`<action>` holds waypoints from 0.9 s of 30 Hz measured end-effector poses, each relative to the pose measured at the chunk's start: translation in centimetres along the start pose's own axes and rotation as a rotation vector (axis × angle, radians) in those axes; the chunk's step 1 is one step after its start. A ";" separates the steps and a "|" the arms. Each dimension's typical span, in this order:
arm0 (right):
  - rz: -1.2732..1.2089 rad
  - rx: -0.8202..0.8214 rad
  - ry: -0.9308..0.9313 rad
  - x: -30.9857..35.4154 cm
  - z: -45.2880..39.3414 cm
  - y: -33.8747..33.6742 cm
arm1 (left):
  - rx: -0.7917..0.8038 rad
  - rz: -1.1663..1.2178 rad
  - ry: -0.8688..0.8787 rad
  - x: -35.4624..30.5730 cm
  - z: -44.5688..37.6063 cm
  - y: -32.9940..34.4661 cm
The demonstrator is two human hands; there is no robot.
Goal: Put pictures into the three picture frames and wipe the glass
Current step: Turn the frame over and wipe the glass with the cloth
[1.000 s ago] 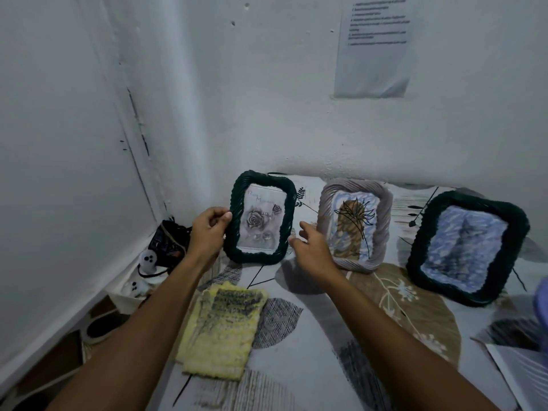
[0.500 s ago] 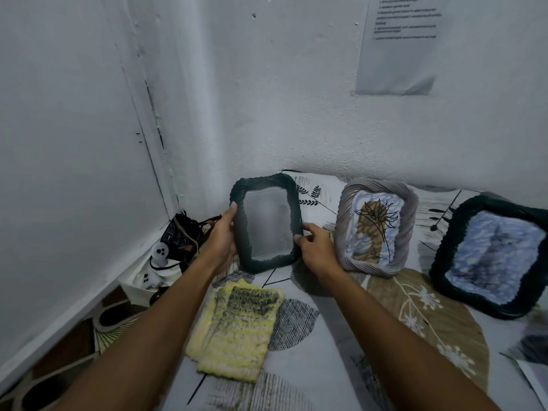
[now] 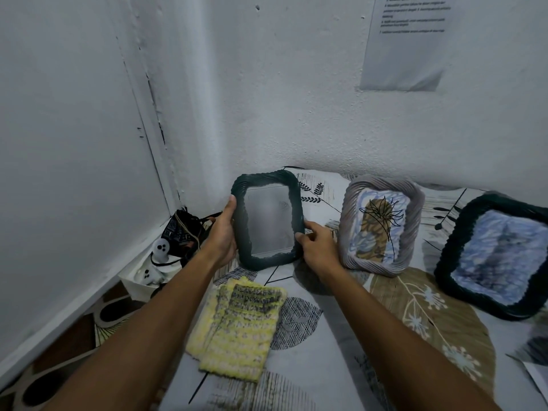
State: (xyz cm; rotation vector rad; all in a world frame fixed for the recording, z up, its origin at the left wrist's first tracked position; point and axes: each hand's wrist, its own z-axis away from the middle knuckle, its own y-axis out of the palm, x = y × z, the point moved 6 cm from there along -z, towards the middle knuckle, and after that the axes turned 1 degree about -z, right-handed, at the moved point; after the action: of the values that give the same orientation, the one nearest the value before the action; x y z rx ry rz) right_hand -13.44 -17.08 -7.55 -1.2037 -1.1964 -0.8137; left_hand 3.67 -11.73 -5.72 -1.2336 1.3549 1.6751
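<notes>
A bed [image 3: 341, 351] with a leaf-print sheet fills the lower right of the frame, against white walls. Three frames stand along it: a dark green frame [image 3: 498, 256] at far right, a grey frame [image 3: 382, 226] right of centre, and a small dark green frame [image 3: 268, 219] at centre, upright, long axis vertical. The left hand [image 3: 222, 232] grasps its left edge; the right hand [image 3: 317, 247] pinches its lower right edge. Its glass looks hazy. A yellow cloth [image 3: 240, 324] lies directly below the frame, between the forearms, seemingly nearer the left hand for wiping.
</notes>
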 end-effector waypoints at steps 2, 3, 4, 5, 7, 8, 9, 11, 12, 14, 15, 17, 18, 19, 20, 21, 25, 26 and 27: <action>0.002 -0.002 0.002 0.0 0.1 0.1 | 0.008 0.002 -0.004 0.1 0.0 -0.1; -0.002 -0.003 0.003 0.0 0.2 0.1 | 0.012 -0.002 -0.007 0.1 0.0 -0.1; 0.001 -0.003 0.004 0.1 0.2 0.0 | 0.015 -0.003 -0.012 0.1 0.0 -0.1; 0.007 -0.006 0.001 0.1 0.3 0.0 | 0.016 -0.005 -0.018 0.2 -0.1 -0.2; 0.023 -0.010 -0.005 0.3 0.3 -0.1 | 0.003 -0.011 -0.028 0.1 -0.1 -0.4; 0.035 -0.011 -0.008 0.4 0.4 -0.1 | -0.013 -0.023 -0.032 0.1 -0.1 -0.6; 0.043 -0.013 -0.014 0.5 0.5 -0.1 | -0.037 -0.049 -0.037 0.0 0.0 -1.0; 0.079 -0.028 -0.035 0.9 0.9 -0.2 | -0.084 -0.131 -0.036 -0.3 0.5 -1.7; 0.122 -0.044 -0.059 1.2 1.2 -0.4 | -0.100 -0.176 -0.018 -0.7 0.8 -2.1; 0.231 -0.086 -0.132 2.2 1.7 -0.7 | -0.149 -0.257 0.050 -1.9 1.2 -3.0; 0.274 -0.106 -0.171 2.7 1.9 -0.9 | -0.191 -0.293 0.093 -2.8 1.4 -3.5; 0.305 -0.135 -0.234 4.3 2.2 -1.5 | -0.287 -0.366 0.199 -4.9 1.8 -4.3; 0.299 -0.141 -0.253 5.1 2.2 -1.8 | -0.324 -0.414 0.255 -6.2 1.9 -4.4; 0.285 -0.151 -0.266 5.9 2.3 -2.3 | -0.348 -0.465 0.310 -7.3 2.1 -4.2; 0.271 -0.165 -0.271 6.6 2.4 -2.9 | -0.362 -0.507 0.363 -8.5 2.3 -3.6; 0.255 -0.183 -0.277 7.3 2.5 -3.7 | -0.368 -0.539 0.417 -9.7 2.6 -2.7; 0.212 -0.269 -0.279 9.5 2.8 -7.8 | -0.318 -0.634 0.594 -12.7 2.9 2.3; 0.203 -0.293 -0.280 9.9 2.9 -9.2 | -0.280 -0.654 0.618 -12.8 2.8 4.0; 0.189 -0.316 -0.278 10.1 3.0 -10.5 | -0.241 -0.670 0.634 -12.6 2.8 5.6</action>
State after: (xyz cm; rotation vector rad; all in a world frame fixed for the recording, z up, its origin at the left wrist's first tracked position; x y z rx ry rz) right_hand -21.81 -15.34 4.61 -1.7064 -1.1798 -0.7261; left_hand 2.27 -9.60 8.12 -2.1881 0.8898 1.0163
